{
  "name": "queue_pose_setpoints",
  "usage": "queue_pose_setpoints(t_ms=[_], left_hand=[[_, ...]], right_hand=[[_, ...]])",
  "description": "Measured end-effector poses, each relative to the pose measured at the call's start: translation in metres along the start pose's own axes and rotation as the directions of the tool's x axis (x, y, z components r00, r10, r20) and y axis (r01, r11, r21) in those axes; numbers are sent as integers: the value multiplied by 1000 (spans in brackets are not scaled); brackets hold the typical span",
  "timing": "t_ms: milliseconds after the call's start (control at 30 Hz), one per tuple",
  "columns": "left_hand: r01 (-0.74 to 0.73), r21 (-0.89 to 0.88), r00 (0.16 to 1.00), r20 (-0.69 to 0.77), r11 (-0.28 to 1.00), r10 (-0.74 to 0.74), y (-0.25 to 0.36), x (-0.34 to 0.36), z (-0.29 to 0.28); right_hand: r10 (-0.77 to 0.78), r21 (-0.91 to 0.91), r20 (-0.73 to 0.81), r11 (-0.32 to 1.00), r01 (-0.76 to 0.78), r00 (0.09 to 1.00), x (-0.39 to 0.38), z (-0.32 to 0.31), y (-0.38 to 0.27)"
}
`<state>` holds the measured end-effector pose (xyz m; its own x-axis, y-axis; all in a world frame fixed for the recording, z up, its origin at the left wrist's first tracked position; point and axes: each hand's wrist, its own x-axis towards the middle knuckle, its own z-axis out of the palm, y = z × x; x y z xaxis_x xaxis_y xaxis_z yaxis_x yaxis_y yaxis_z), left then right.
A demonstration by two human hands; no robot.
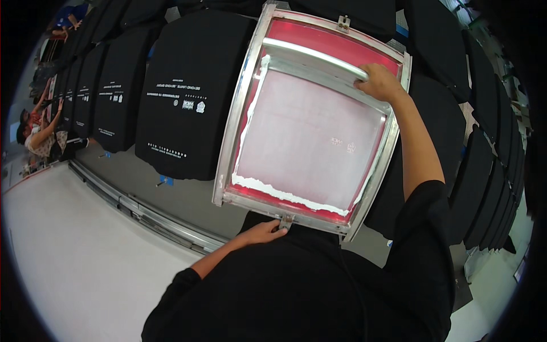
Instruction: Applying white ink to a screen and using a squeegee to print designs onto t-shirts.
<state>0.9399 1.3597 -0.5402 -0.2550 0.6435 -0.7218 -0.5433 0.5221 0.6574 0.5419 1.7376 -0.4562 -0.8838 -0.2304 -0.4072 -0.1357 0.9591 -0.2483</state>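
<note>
Screen frame (310, 122) on shirt; printed shirts (182, 97) left.

The person wears a black top with sleeves ending above bare forearms.

We have 1 view, from a fisheye camera worn on the head, looking steeply down and forward over our own chest. It sits close to the printing frame (310, 122); the row of black shirts (182, 91) bends away toward the dark, curved rim.
</note>
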Motion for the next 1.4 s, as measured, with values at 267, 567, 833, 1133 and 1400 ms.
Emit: queue_pose_setpoints(t_ms=[267, 567, 833, 1133, 1400], left_hand=[[-326, 99, 892, -297, 940, 341, -17, 3, 20], [-104, 85, 974, -191, 991, 119, 7, -5, 20], [-38, 462, 830, -479, 886, 286, 29, -20, -27], [-87, -46, 418, -908, 995, -5, -7, -14, -127], [85, 15, 158, -987, 996, 1, 6, -24, -23]], right_hand=[[66, 43, -17, 997, -65, 998, -112, 73, -68], [-28, -4, -104, 1000, 28, 994, -323, 165, -215], [395, 245, -57, 896, -370, 917, -294, 105, -172], [537, 914, 230, 168, -370, 812, -303, 90, 30], [467, 929, 332, -10, -371, 820, -336, 110, 85]])
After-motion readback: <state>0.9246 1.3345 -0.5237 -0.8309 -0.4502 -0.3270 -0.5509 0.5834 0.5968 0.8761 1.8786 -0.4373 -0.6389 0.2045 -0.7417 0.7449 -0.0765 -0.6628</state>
